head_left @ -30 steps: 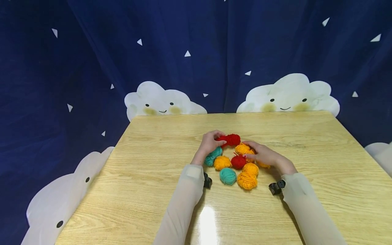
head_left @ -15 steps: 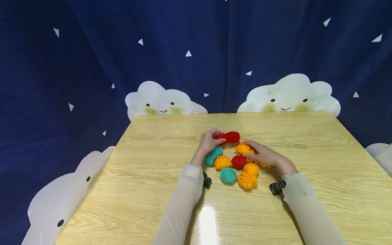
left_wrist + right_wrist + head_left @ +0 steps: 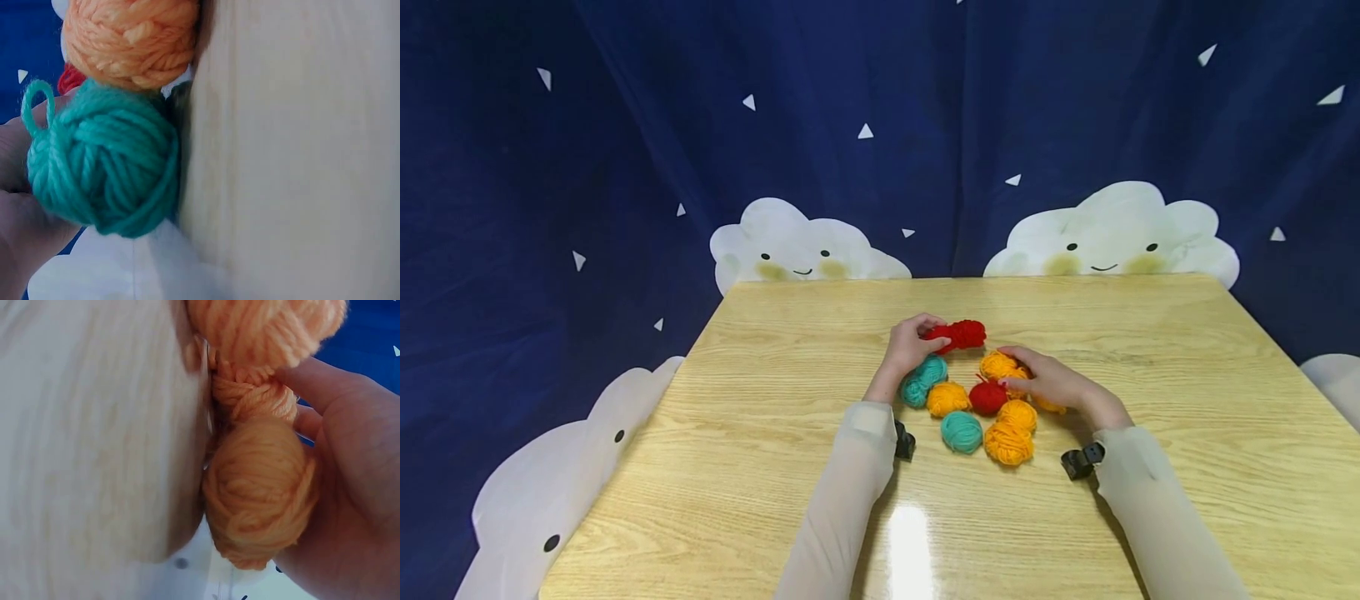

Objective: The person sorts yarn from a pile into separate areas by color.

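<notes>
In the head view my left hand (image 3: 912, 346) pinches red yarn (image 3: 966, 334) at the far side of the pile, thumb in front and fingers behind. It looks like two red balls end to end. Teal yarn balls (image 3: 925, 382) lie just below that hand; one teal ball (image 3: 106, 162) hides much of it in the left wrist view. My right hand (image 3: 1060, 384) curls round an orange yarn ball (image 3: 997, 365), its thumb near a red ball (image 3: 988, 398). Another orange ball (image 3: 259, 487) sits by its palm in the right wrist view.
Nearer the person lie an orange ball (image 3: 948, 400), a teal ball (image 3: 962, 432) and a pair of orange balls (image 3: 1009, 443), all on the wooden table (image 3: 760, 433). A dark blue curtain (image 3: 820, 100) with clouds hangs behind the far table edge.
My left hand has drawn the red yarn slightly away and to the left, widening its gap from the orange balls. The right hand has stayed in place.
</notes>
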Demonstrator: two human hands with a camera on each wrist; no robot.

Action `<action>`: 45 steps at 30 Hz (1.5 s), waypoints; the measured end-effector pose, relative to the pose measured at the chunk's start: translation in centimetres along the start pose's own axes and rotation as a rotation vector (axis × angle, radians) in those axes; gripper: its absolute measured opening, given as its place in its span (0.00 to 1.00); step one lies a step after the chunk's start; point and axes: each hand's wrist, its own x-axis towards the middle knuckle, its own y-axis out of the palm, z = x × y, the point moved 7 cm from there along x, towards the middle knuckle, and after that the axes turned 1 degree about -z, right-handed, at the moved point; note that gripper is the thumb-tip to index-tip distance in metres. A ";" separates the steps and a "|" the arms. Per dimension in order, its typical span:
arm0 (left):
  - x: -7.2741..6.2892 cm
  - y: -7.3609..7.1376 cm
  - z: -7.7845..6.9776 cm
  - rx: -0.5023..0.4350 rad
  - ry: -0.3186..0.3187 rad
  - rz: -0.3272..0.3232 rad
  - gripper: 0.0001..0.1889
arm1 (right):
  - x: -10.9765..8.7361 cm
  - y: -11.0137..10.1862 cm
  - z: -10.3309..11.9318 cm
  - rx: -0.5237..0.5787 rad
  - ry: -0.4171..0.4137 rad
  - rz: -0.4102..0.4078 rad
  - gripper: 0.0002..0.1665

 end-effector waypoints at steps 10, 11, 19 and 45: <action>0.1 -1.0 0.7 -0.021 -0.007 -0.029 0.16 | 0.0 -0.1 0.0 -0.002 -0.011 -0.005 0.38; 0.1 -1.1 0.8 -0.020 -0.007 -0.032 0.16 | 0.0 -0.1 -0.1 -0.004 -0.010 -0.005 0.38; -0.1 -1.8 1.4 -0.022 -0.027 -0.046 0.16 | 0.1 0.1 -0.1 -0.001 -0.014 -0.005 0.38; -1.1 -5.5 4.0 -0.021 -0.052 -0.106 0.16 | 0.0 0.1 -0.2 0.001 -0.017 0.001 0.39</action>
